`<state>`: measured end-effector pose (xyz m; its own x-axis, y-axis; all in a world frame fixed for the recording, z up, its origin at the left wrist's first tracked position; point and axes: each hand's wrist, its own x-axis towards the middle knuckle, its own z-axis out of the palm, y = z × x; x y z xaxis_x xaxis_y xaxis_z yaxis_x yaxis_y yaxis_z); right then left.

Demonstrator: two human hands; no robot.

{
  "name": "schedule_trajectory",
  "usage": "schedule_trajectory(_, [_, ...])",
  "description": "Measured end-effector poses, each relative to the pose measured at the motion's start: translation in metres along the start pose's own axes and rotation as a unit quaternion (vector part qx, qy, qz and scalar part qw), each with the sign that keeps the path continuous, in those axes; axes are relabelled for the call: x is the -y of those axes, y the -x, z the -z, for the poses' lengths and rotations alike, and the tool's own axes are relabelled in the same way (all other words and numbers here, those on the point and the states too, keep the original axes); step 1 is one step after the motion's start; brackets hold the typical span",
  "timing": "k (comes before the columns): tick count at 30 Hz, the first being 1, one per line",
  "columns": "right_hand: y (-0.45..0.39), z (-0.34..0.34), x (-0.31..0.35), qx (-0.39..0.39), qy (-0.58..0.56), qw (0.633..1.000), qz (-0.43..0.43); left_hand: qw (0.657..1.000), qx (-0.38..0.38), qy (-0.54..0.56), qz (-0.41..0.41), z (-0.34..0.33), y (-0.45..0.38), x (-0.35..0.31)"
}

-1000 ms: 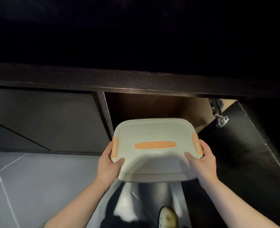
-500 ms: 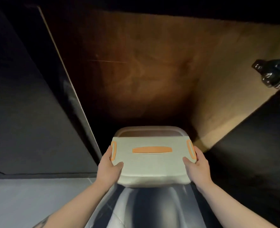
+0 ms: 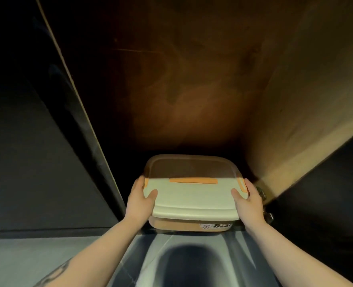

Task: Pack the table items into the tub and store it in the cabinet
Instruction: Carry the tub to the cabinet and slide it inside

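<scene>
The tub (image 3: 194, 198) has a pale green lid with an orange handle strip and orange side clips, over an orange-brown body with a small label on its front. Its far half lies in the shadow of the open cabinet (image 3: 188, 90), and its near edge sits at the cabinet's front. My left hand (image 3: 142, 200) grips the tub's left side, thumb on the lid. My right hand (image 3: 247, 200) grips the right side the same way. The tub's contents are hidden under the lid.
The cabinet's wooden right wall (image 3: 295, 100) rises beside the tub. A dark closed cabinet front (image 3: 36, 152) stands to the left. The open door (image 3: 327, 193) with its metal hinge (image 3: 261, 193) is at the right. Grey floor tiles (image 3: 36, 259) lie below.
Both hands have pushed the tub forward, so more of it now sits inside the cabinet's shadow. My view has dropped lower and closer to the cabinet opening.
</scene>
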<state>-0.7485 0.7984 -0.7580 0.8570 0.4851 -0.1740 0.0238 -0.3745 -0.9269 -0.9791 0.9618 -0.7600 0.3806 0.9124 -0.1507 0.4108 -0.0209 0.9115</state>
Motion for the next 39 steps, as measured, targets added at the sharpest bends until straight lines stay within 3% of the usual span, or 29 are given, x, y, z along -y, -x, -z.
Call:
schedule_trajectory(19, [-0.048, -0.023, 0.003, 0.022, 0.052, 0.998, 0.023, 0.997, -0.063, -0.019, 0.039, -0.01, -0.038, 0.005])
schedule_trajectory(30, [-0.042, -0.026, -0.003, 0.055, 0.143, 0.988, 0.031, 0.998, -0.036, -0.057, 0.018, -0.014, -0.028, 0.012])
schedule_trajectory(37, [0.026, -0.011, 0.029, 0.111, 0.26, 0.959, -0.023, 0.993, 0.06, -0.09, 0.051, 0.007, 0.03, -0.024])
schedule_trajectory(39, [0.049, -0.003, 0.052, 0.13, 0.277, 0.952, -0.005, 0.992, 0.074, -0.077, 0.063, 0.018, 0.047, -0.047])
